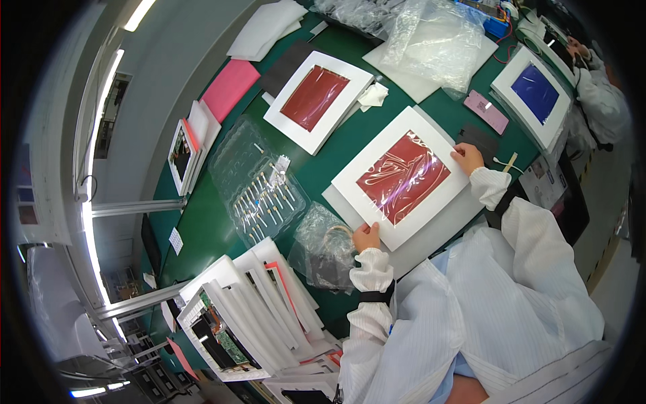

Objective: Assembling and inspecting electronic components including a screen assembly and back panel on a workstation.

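Note:
In front of me lies a white-framed display panel [346, 176] with a red screen under wrinkled clear film. My left hand [367, 238] pinches its near left corner, thumb and fingers at the edge. At its right side, my right hand [468, 158] is closed on the frame's edge. Beneath the panel is a white foam sheet [437, 229]. Left of my left hand sits a crumpled clear plastic bag [323, 246] with something dark in it. A clear blister tray [232, 168] beyond it carries several small parts.
A second red-screened panel [279, 113] lies farther back, and a blue-screened one [505, 84] at the right. Near it are a pink phone-shaped item [486, 112] and plastic bags [434, 47]. Stacked white frames with foam [235, 296] stand at the near left. A co-worker's sleeve [599, 101] shows far right.

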Motion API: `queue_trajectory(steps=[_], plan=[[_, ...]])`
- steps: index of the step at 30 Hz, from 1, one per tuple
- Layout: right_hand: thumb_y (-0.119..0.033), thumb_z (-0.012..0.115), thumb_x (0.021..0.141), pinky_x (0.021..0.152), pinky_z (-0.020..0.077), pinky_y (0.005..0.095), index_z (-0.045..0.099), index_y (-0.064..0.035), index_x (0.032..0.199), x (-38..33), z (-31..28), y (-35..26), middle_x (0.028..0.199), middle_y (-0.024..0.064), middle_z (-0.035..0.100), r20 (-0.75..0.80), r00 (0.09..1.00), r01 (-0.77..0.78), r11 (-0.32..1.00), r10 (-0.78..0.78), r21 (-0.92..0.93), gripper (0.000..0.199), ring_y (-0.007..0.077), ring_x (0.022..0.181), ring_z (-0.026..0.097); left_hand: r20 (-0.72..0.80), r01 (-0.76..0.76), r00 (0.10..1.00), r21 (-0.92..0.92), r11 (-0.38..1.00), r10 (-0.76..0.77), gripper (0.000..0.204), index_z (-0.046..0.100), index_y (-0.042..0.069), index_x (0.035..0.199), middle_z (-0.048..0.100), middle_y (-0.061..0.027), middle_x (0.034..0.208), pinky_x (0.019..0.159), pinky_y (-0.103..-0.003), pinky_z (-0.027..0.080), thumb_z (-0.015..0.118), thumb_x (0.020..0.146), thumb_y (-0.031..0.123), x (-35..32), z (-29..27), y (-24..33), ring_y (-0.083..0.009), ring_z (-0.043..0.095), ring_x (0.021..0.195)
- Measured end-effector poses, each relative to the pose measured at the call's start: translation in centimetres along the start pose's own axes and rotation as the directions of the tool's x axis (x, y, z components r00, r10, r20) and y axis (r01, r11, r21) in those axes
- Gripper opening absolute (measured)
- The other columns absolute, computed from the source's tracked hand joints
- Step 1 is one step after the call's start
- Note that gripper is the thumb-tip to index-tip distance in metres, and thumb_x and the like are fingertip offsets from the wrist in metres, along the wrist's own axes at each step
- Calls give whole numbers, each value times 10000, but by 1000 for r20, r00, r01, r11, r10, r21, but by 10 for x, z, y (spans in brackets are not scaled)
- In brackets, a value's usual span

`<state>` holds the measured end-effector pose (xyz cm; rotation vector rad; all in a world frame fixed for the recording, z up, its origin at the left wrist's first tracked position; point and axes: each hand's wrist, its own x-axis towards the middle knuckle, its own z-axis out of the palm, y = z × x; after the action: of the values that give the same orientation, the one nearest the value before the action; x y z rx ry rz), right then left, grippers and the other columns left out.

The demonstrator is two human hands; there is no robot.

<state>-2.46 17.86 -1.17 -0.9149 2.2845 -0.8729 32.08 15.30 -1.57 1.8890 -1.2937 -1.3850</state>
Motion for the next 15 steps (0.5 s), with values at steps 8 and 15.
queue_trajectory(steps=[8, 15], plan=[[-158, 704, 686, 687, 469, 328, 663, -30, 806, -4, -4, -24, 801, 132, 646, 9, 996, -89, 996, 88, 32, 180, 267, 739, 619, 51, 197, 979, 10, 980, -197, 415, 589, -121, 935, 620, -141, 878, 621, -311, 527, 673, 779, 255, 31, -10, -20, -196, 602, 701], [-158, 721, 675, 692, 472, 333, 664, -33, 799, -7, -18, -19, 800, 138, 648, 6, 988, -151, 987, 151, 55, 185, 269, 747, 624, 229, 328, 937, -312, 892, -264, 386, 538, -80, 996, 603, -112, 856, 670, -337, 516, 584, 848, 273, 0, -10, 17, -205, 600, 733]])
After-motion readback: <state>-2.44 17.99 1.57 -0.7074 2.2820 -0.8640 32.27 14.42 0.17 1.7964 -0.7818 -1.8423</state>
